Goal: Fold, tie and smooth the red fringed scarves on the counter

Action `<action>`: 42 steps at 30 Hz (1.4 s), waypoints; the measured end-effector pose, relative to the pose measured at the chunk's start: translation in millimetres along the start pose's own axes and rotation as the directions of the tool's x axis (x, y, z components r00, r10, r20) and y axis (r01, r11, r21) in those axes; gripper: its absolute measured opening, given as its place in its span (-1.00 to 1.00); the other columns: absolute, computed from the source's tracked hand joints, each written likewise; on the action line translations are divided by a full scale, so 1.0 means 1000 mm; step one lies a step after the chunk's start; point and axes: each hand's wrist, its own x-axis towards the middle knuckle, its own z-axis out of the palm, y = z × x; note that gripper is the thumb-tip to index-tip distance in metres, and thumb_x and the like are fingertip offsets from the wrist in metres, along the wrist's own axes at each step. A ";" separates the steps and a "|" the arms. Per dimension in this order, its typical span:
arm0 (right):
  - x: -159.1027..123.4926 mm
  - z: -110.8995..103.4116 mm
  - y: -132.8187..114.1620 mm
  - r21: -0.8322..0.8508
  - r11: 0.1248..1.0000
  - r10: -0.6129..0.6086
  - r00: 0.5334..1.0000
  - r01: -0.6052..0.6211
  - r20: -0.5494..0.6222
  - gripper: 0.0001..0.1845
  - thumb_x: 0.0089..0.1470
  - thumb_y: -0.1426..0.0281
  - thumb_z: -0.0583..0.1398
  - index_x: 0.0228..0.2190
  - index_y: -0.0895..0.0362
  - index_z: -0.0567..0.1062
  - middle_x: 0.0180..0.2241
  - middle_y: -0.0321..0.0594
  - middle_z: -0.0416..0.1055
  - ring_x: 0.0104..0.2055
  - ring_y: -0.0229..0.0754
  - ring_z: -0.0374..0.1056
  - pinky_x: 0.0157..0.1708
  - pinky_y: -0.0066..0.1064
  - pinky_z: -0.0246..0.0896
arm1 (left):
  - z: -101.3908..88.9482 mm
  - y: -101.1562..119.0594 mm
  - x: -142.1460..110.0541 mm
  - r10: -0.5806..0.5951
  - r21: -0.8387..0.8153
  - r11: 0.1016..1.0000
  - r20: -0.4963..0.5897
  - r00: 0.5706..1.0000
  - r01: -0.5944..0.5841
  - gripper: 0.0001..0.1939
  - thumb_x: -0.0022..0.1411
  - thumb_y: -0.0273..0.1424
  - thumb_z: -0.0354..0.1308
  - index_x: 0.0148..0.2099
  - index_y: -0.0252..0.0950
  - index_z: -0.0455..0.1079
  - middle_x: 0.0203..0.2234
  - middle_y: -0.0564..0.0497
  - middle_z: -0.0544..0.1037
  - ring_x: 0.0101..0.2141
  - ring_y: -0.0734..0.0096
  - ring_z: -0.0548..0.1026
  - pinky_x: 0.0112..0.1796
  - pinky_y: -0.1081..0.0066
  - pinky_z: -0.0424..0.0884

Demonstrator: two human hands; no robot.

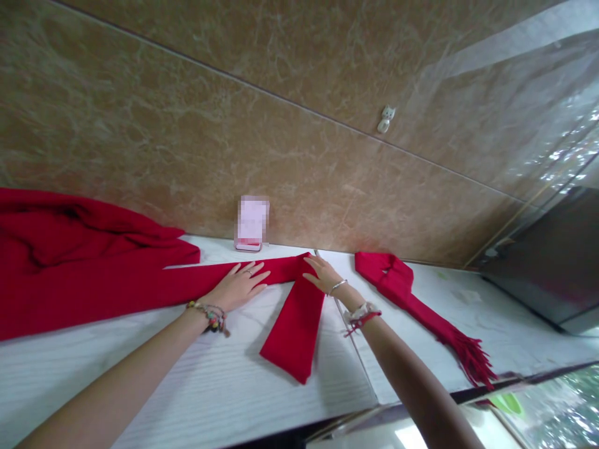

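A long strip of red cloth runs from a larger red garment-like heap at the left, which is spread and bunched on the white tabletop. Fingers spread, my left hand lies flat on this strip. At the strip's right end the cloth bends sharply, and its end section slants down towards me. My right hand rests over that bend with fingers stretched out and touching the cloth. Whether it pinches any fabric does not show.
Right of my hands lies a folded red scarf with a fringed end near the front edge. A pinkish, blurred-out upright object leans by the brown marbled wall. A small white cat-shaped hook is on the wall. A dark box-like appliance stands far right.
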 end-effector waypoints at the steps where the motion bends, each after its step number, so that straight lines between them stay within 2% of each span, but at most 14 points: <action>1: 0.001 0.009 0.000 -0.009 1.000 -0.007 1.000 0.007 0.009 -0.48 0.08 0.31 0.10 0.07 0.19 0.23 0.14 0.03 0.11 0.19 0.00 -0.01 0.10 -0.07 -0.01 | 0.001 0.000 -0.001 -0.001 0.008 1.000 -0.011 1.000 0.001 -0.58 0.30 -0.24 -0.19 0.16 -0.18 0.18 0.16 -0.06 0.17 0.16 0.24 0.07 0.09 0.14 -0.02; 4: 0.001 0.031 0.000 -0.013 0.999 -0.041 0.999 0.041 0.005 -0.54 0.11 0.28 0.05 0.04 0.11 0.27 0.15 -0.05 0.09 0.21 0.04 -0.06 0.10 0.06 -0.06 | 0.004 0.000 -0.003 0.004 0.030 1.000 -0.023 1.000 -0.004 -0.57 0.30 -0.22 -0.19 0.16 -0.17 0.16 0.16 -0.06 0.17 0.16 0.22 0.08 0.08 0.15 0.00; 6: 0.000 0.039 0.002 0.000 0.999 -0.050 0.998 0.050 -0.032 -0.60 0.11 0.27 0.04 -0.02 0.12 0.34 0.13 -0.06 0.14 0.20 0.05 -0.05 0.10 0.05 -0.05 | 0.005 0.000 -0.003 -0.001 0.033 0.999 -0.025 1.000 0.002 -0.57 0.30 -0.22 -0.19 0.17 -0.17 0.16 0.16 -0.06 0.18 0.15 0.21 0.09 0.08 0.15 0.02; 13: 0.002 0.048 0.030 0.063 0.980 -0.172 0.968 0.186 -0.183 -0.71 0.14 0.29 0.00 -0.24 0.14 0.45 0.00 -0.09 0.31 0.12 -0.04 0.13 0.10 -0.10 0.05 | 0.003 0.000 -0.003 -0.002 0.051 0.999 -0.017 1.000 0.003 -0.56 0.31 -0.21 -0.22 0.18 -0.16 0.14 0.16 -0.02 0.18 0.16 0.23 0.08 0.08 0.17 0.01; 19: 0.006 0.054 0.040 0.048 0.985 -0.149 0.965 0.163 -0.216 -0.71 0.15 0.33 -0.02 -0.23 0.15 0.44 0.02 -0.08 0.29 0.12 -0.06 0.12 0.10 -0.13 0.05 | 0.000 0.001 -0.003 0.024 0.108 0.994 0.050 0.998 -0.030 -0.53 0.29 -0.17 -0.19 0.21 -0.14 0.07 0.18 -0.03 0.13 0.17 0.20 0.04 0.08 0.15 -0.01; 25: 0.004 0.048 0.037 0.018 0.991 -0.127 0.980 0.131 -0.153 -0.72 0.13 0.36 0.01 -0.21 0.18 0.44 0.03 -0.05 0.28 0.13 -0.06 0.11 0.11 -0.17 0.04 | -0.001 0.001 -0.004 0.034 0.097 0.994 0.094 0.995 -0.043 -0.51 0.29 -0.16 -0.19 0.23 -0.14 0.03 0.20 -0.05 0.07 0.19 0.18 -0.02 0.09 0.10 -0.08; 29: -0.008 0.041 0.030 -0.026 0.992 -0.124 0.988 0.122 -0.092 -0.70 0.12 0.30 0.03 -0.18 0.16 0.42 0.03 -0.04 0.27 0.11 -0.06 0.12 0.04 -0.14 0.11 | -0.007 0.003 -0.008 0.046 0.039 0.998 0.179 0.983 -0.054 -0.45 0.27 -0.11 -0.18 0.24 -0.17 -0.02 0.22 -0.08 0.01 0.20 0.13 -0.08 0.09 0.05 -0.11; 32: -0.020 0.030 0.021 -0.062 0.997 -0.056 0.998 0.055 -0.014 -0.67 0.14 0.23 0.00 -0.20 0.12 0.43 0.02 -0.06 0.28 0.08 -0.03 0.15 -0.02 -0.05 0.15 | -0.013 0.008 -0.013 0.085 -0.020 0.996 0.233 0.969 -0.083 -0.40 0.24 -0.05 -0.17 0.25 -0.16 -0.04 0.23 -0.09 -0.02 0.20 0.09 -0.10 0.09 0.01 -0.12; 34: -0.025 0.023 0.012 -0.095 0.995 -0.016 1.000 0.016 0.006 -0.64 0.14 0.17 -0.02 -0.20 0.08 0.44 0.02 -0.08 0.29 0.09 0.00 0.14 -0.03 0.06 0.10 | -0.014 0.011 -0.015 0.109 -0.051 0.994 0.248 0.963 -0.099 -0.38 0.22 -0.03 -0.15 0.25 -0.15 -0.06 0.23 -0.10 -0.03 0.20 0.07 -0.11 0.09 -0.01 -0.13; 36: -0.026 0.019 0.001 -0.118 0.992 -0.044 0.999 0.042 -0.009 -0.61 0.15 0.16 -0.04 -0.13 0.05 0.42 0.06 -0.10 0.25 0.14 0.03 0.07 0.01 0.12 0.00 | -0.013 0.013 -0.017 0.117 -0.065 0.992 0.235 0.965 -0.104 -0.40 0.22 -0.04 -0.15 0.25 -0.13 -0.05 0.23 -0.09 -0.03 0.20 0.08 -0.10 0.09 -0.01 -0.13; 38: -0.023 0.019 -0.008 -0.119 0.985 -0.124 0.992 0.124 0.007 -0.58 0.15 0.18 -0.04 -0.02 0.05 0.35 0.10 -0.11 0.20 0.19 0.03 -0.01 0.07 0.09 -0.08 | -0.011 0.013 -0.017 0.115 -0.067 0.992 0.195 0.974 -0.104 -0.46 0.26 -0.07 -0.18 0.24 -0.09 -0.02 0.22 -0.06 0.01 0.20 0.11 -0.07 0.09 0.01 -0.12; 42: -0.014 0.031 -0.016 -0.102 0.972 -0.195 0.971 0.210 0.137 -0.51 0.16 0.21 -0.05 0.08 0.10 0.23 0.13 -0.06 0.14 0.18 0.00 0.02 0.10 0.03 -0.08 | -0.010 0.008 -0.016 0.113 -0.053 0.993 0.152 0.982 -0.106 -0.53 0.30 -0.12 -0.23 0.22 -0.06 0.02 0.20 -0.02 0.07 0.18 0.21 -0.01 0.09 0.10 -0.06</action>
